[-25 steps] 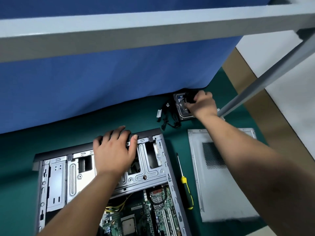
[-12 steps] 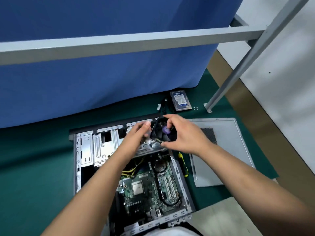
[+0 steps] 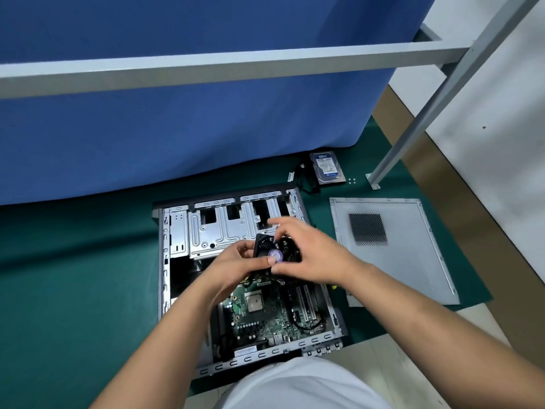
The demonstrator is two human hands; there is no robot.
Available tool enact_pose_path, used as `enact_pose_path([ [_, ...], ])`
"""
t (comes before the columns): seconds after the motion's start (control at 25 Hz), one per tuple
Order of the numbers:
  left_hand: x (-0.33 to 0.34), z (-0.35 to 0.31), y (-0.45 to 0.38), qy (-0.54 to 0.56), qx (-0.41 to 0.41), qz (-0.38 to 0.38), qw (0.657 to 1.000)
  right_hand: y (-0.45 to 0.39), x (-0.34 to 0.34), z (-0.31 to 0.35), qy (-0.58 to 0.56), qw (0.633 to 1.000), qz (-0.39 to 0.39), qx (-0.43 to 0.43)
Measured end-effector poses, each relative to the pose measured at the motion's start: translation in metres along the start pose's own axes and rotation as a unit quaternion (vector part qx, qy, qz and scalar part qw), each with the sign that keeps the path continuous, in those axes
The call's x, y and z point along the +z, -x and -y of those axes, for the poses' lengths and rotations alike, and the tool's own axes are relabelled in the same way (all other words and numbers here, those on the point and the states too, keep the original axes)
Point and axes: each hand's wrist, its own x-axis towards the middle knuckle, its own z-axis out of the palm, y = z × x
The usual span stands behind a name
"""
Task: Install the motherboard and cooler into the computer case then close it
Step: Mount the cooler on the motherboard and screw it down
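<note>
Both hands are now holding the cooler [image 3: 272, 252] over the open computer case [image 3: 165, 261], fetched a second ago from beside the hard drive [image 3: 327, 168]. The left hand [image 3: 236, 262] is pinching its fan edge and the right hand [image 3: 312, 255] is apparently grasping its far side, so seating it on the motherboard [image 3: 265, 314] looks next.

The head camera looks steeply down, close over the open computer case [image 3: 165, 261] on the green mat [image 3: 73, 276].

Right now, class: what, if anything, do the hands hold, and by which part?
Both hands hold the cooler above the open case: the left hand grips its left edge, the right hand its right side.
</note>
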Motion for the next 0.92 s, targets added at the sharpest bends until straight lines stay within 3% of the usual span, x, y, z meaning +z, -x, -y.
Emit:
enact_pose_path([
  [0.12,-0.004,0.012,0.007,-0.034,0.048,-0.017,0.998,0.000,-0.017,-0.013,-0.096,0.988,-0.103,0.063],
  [0.36,-0.007,0.025,0.012,-0.057,0.088,-0.043,0.994,-0.009,-0.003,-0.025,-0.136,0.976,0.003,0.172],
  [0.64,-0.010,0.023,0.015,-0.060,0.093,-0.073,0.991,-0.021,0.007,-0.011,-0.091,0.988,-0.013,0.126],
  [0.8,-0.012,0.007,0.022,-0.025,0.105,-0.078,0.991,-0.015,0.005,-0.011,-0.162,0.974,-0.106,0.118],
  [0.92,-0.013,-0.012,0.023,-0.094,0.113,-0.069,0.987,-0.011,0.007,-0.009,-0.170,0.969,-0.146,0.102],
])
